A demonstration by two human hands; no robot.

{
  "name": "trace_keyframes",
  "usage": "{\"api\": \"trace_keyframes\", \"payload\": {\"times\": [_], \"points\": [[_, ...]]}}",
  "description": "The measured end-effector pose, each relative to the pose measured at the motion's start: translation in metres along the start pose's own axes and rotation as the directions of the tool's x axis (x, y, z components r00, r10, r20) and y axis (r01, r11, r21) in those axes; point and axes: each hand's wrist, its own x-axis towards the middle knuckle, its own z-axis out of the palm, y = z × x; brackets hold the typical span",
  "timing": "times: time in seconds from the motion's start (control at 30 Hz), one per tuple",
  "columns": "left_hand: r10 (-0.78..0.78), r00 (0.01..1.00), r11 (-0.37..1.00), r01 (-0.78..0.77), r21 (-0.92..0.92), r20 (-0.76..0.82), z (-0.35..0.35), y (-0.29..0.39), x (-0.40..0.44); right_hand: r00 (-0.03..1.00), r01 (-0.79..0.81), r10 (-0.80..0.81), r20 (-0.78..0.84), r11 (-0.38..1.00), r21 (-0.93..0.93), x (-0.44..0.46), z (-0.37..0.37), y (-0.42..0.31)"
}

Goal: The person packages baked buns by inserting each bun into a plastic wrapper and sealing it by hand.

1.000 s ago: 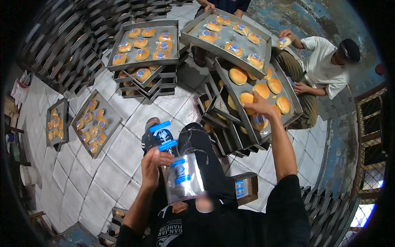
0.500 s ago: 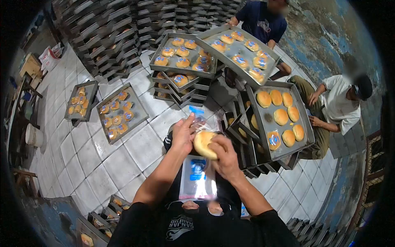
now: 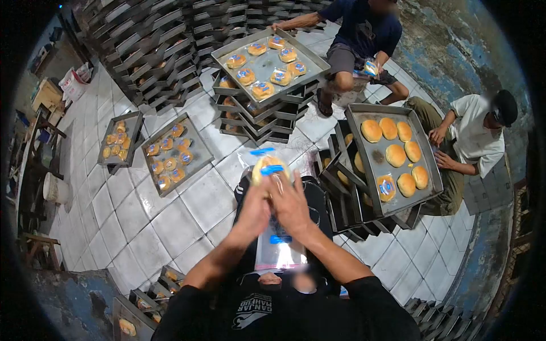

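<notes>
A round bun (image 3: 264, 169) sits inside a clear plastic bag with blue print, held out over my lap. My left hand (image 3: 253, 213) is closed around the near left side of the bag, blurred by motion. From the right, my right hand (image 3: 290, 209) presses against the same bagged bun, its fingers partly smeared. Below the hands, a stack of flat clear bags (image 3: 281, 253) with blue print lies across my lap. To the right, a metal tray (image 3: 372, 165) tops a stack and carries several bare buns (image 3: 396, 154) and one bagged bun (image 3: 386, 188).
A person in a dark shirt (image 3: 364, 28) grips a tray of bagged buns (image 3: 307, 54) above the stacked trays ahead. Someone in a white shirt (image 3: 472, 128) sits at right. Two trays of buns, one nearer (image 3: 199, 162), lie on the left floor beyond white tiles.
The bun has gone from my right hand into the bag, and both hands have come together on it. The dark-shirted person's tray has moved left onto the far stack.
</notes>
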Motion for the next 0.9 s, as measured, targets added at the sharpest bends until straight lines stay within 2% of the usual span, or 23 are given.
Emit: {"api": "trace_keyframes", "payload": {"times": [0.03, 0.13, 0.17, 0.23, 0.27, 0.3, 0.4, 0.43, 0.47, 0.53, 0.57, 0.6, 0.63, 0.67, 0.7, 0.73, 0.77, 0.8, 0.83, 0.87, 0.9], "points": [[0.028, 0.998, 1.0, -0.028, -0.013, 0.051, 0.028, 0.009, -0.018, 1.0, -0.003, 0.003, -0.005, 0.999, -0.044, 0.006, -0.004, 0.006], [0.082, 0.987, 0.955, -0.037, -0.295, 0.141, 0.003, 0.02, 0.018, 1.0, 0.012, -0.012, 0.017, 1.0, -0.024, 0.022, -0.016, 0.005], [0.164, 0.902, 0.906, 0.023, -0.423, 0.4, 0.0, 0.033, 0.031, 0.999, 0.047, -0.047, 0.004, 0.998, -0.044, 0.027, -0.012, 0.01], [0.188, 0.98, 0.945, -0.164, -0.283, 0.06, 0.027, 0.014, 0.036, 0.999, -0.013, 0.014, 0.031, 0.999, -0.047, 0.039, -0.012, 0.022], [0.223, 0.968, 0.951, -0.243, -0.19, -0.118, 0.04, 0.006, 0.036, 0.998, -0.031, 0.034, 0.046, 0.998, -0.049, 0.044, -0.015, 0.023], [0.232, 0.949, 0.946, -0.271, -0.177, -0.213, 0.044, 0.006, 0.038, 0.996, -0.018, 0.019, 0.092, 1.0, -0.007, 0.046, -0.027, 0.023], [-0.016, 1.0, 0.921, 0.014, -0.388, -0.002, 0.002, 0.007, 0.06, 0.993, 0.009, -0.049, 0.108, 0.937, 0.348, 0.043, -0.06, 0.011], [-0.106, 0.994, 0.934, 0.093, -0.345, -0.019, 0.012, 0.026, 0.05, 0.997, -0.024, -0.018, 0.074, 0.849, 0.528, 0.04, -0.057, 0.004], [-0.117, 0.992, 0.887, 0.086, -0.454, -0.04, 0.019, 0.029, 0.053, 0.994, -0.047, -0.012, 0.104, 0.838, 0.544, 0.036, -0.05, 0.0], [-0.199, 0.976, 0.881, 0.218, -0.419, 0.089, 0.012, 0.023, 0.059, 0.987, -0.087, -0.007, 0.159, 0.814, 0.575, 0.026, -0.033, -0.001], [-0.184, 0.98, 0.881, 0.2, -0.429, 0.079, 0.006, 0.023, 0.056, 0.965, -0.193, 0.024, 0.259, 0.735, 0.65, 0.026, -0.042, -0.011], [-0.161, 0.984, 0.884, 0.175, -0.433, 0.07, 0.0, 0.026, 0.057, 0.888, -0.29, -0.163, 0.43, 0.528, 0.798, 0.022, -0.056, -0.017], [-0.141, 0.988, 0.888, 0.154, -0.433, 0.061, -0.009, 0.032, 0.058, 0.767, -0.427, -0.38, 0.516, 0.297, 0.854, 0.011, -0.073, -0.02], [-0.041, 0.999, 0.92, 0.046, -0.39, 0.021, -0.02, 0.041, 0.057, 0.758, -0.483, -0.385, 0.527, 0.211, 0.85, 0.006, -0.075, -0.023], [-0.032, 0.998, 0.929, 0.006, -0.369, -0.063, -0.035, 0.053, 0.055, 0.748, -0.536, -0.39, 0.537, 0.122, 0.836, 0.001, -0.077, -0.024], [-0.018, 0.99, 0.937, -0.034, -0.349, -0.143, -0.044, 0.062, 0.053, 0.837, -0.491, -0.169, 0.521, 0.19, 0.85, -0.001, -0.072, -0.022], [-0.069, 0.978, 0.932, -0.008, -0.363, -0.199, -0.037, 0.068, 0.035, 0.886, -0.457, 0.054, 0.46, 0.27, 0.848, -0.003, -0.066, -0.019], [-0.141, 0.988, 0.93, 0.112, -0.35, -0.057, -0.031, 0.063, 0.015, 0.932, -0.359, 0.306, 0.197, 0.681, 0.638, 0.006, -0.058, -0.013], [-0.215, 0.973, 0.921, 0.23, -0.315, 0.083, -0.026, 0.055, -0.006, 0.977, -0.167, 0.211, -0.035, 0.856, 0.49, 0.008, -0.057, -0.015], [-0.278, 0.936, 0.907, 0.33, -0.261, 0.219, -0.018, 0.056, -0.017, 0.968, 0.022, 0.048, -0.246, 0.961, 0.275, 0.014, -0.055, -0.014], [-0.471, 0.879, 0.858, 0.476, -0.195, 0.072, -0.005, 0.069, -0.029, 0.978, 0.066, -0.006, -0.207, 0.956, 0.286, 0.018, -0.052, -0.014]]}}
